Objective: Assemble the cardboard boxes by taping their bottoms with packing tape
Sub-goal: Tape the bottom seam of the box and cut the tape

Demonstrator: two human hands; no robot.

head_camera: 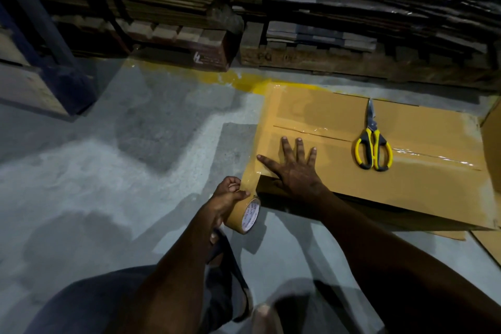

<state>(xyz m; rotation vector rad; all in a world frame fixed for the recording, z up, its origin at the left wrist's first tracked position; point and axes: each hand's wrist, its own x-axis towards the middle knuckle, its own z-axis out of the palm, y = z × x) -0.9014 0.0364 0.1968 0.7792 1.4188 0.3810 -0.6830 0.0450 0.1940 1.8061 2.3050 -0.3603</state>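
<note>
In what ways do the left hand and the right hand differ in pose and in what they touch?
The left hand has curled fingers gripping the tape roll; the right hand lies flat with fingers spread. The left hand is off the cardboard box, beside its corner; the right hand presses on its top. Both are bare and work at the same near corner.

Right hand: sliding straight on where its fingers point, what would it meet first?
Probably the seam just beyond the right hand, flat on the box; the scissors lie off to the side.
</note>
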